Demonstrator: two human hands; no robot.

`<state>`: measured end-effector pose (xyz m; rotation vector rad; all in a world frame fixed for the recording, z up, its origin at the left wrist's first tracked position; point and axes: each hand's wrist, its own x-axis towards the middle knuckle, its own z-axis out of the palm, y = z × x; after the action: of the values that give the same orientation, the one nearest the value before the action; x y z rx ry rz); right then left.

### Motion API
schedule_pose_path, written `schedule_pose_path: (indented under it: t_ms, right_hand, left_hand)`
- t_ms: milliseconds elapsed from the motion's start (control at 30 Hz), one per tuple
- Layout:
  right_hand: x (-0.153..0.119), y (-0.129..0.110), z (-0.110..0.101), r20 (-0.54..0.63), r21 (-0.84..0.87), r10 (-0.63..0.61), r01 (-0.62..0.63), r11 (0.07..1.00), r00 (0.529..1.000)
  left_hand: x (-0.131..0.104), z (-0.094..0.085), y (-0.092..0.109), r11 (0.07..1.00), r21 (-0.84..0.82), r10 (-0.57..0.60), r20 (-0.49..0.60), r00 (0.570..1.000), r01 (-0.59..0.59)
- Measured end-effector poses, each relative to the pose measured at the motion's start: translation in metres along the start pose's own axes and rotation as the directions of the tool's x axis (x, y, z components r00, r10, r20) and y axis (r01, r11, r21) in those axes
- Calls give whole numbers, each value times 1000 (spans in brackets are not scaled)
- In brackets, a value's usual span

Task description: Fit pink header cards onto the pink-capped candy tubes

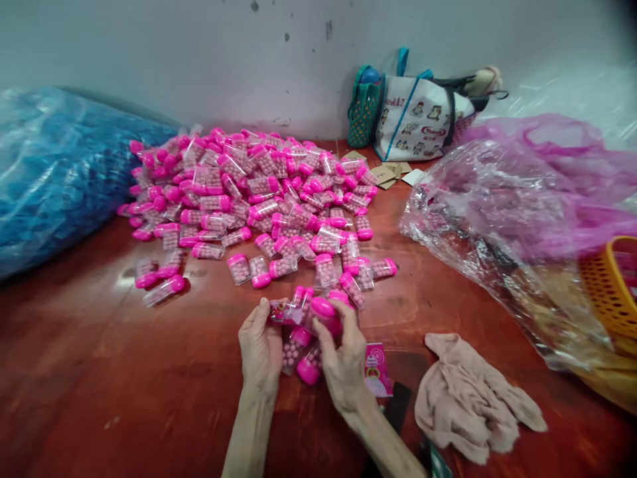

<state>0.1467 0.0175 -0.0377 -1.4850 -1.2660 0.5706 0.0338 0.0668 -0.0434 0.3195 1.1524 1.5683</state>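
My left hand (261,345) is closed at the fingertips on a small printed pink label (284,312). Facing it, my right hand (344,358) is wrapped round a clear bottle with a bright pink cap (323,308); much of its body is hidden by the fingers. Just below and between my hands lie more pink-capped bottles (291,355) full of small pink balls. Beside my right wrist a pink printed card (378,370) rests on the red-brown surface. Ahead spreads a large heap of similar bottles (259,186).
At the left bulges a big clear bag of blue pieces (64,172). A white printed tote bag (415,119) stands against the wall near brown cardboard bits (385,176). To the right are crumpled pink plastic (527,192), a yellow basket (604,299) and a beige cloth (468,395).
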Motion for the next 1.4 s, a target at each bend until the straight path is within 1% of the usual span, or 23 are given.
schedule_pose_path:
  t_ms: [67,100,133,233,300,367,433,533,600,667,733,800,833,900,1000,1067,1133,1200,1267,1400]
  right_hand:
    - [3,-4,-13,77,182,138,-150,972,987]
    - [5,-7,-19,136,270,195,-225,936,971]
    - [6,-10,-26,187,340,225,-278,899,956]
    - [6,-24,-40,332,461,261,-397,794,906]
    - [2,-33,-44,405,499,265,-454,738,875]
    - [-2,-39,-46,437,509,259,-474,719,862]
    - [-5,-42,-46,441,491,244,-460,739,864]
    - [-6,-40,-51,448,426,228,-430,796,865]
    - [-4,-38,-55,476,409,235,-450,794,847]
    - [-2,-38,-59,532,441,244,-511,737,811]
    - [2,-38,-62,585,493,239,-575,653,775]
    - [5,-37,-63,613,531,235,-614,584,754]
    - [6,-37,-63,616,540,236,-621,569,752]
    - [6,-34,-62,609,528,245,-616,585,755]
    - [4,-29,-59,553,460,258,-549,698,792]
    - [2,-27,-57,521,421,251,-501,756,816]
    - [1,-27,-56,495,397,239,-462,793,835]
    - [1,-27,-55,453,350,230,-409,843,861]
    - [2,-28,-55,397,290,218,-347,892,892]
    - [3,-28,-54,301,228,169,-243,943,939]
  left_hand:
    - [-4,1,8,1000,9,26,2,1000,-26]
    - [-7,2,12,999,18,41,5,999,-41]
    - [-11,4,16,998,28,56,12,998,-56]
    - [-23,10,24,994,55,90,44,995,-92]
    - [-30,14,27,987,78,134,77,988,-140]
    - [-34,16,27,974,105,190,111,975,-202]
    - [-36,17,27,959,130,235,138,962,-253]
    - [-37,17,27,949,153,252,161,954,-276]
    - [-37,19,26,947,168,243,188,952,-275]
    - [-37,20,26,946,186,220,237,946,-266]
    - [-38,22,26,947,192,200,281,939,-259]
    - [-39,24,25,951,188,186,290,939,-246]
    - [-39,24,25,955,183,177,278,944,-233]
    - [-39,26,23,969,166,142,230,963,-182]
    - [-40,29,18,989,111,82,125,989,-96]
    - [-42,33,14,994,75,72,68,995,-77]
    - [-45,36,9,996,53,71,39,997,-73]
    - [-50,39,5,998,39,55,37,998,-56]
    - [-56,41,2,1000,26,15,56,998,-16]
    - [-67,43,2,990,33,-140,107,984,137]
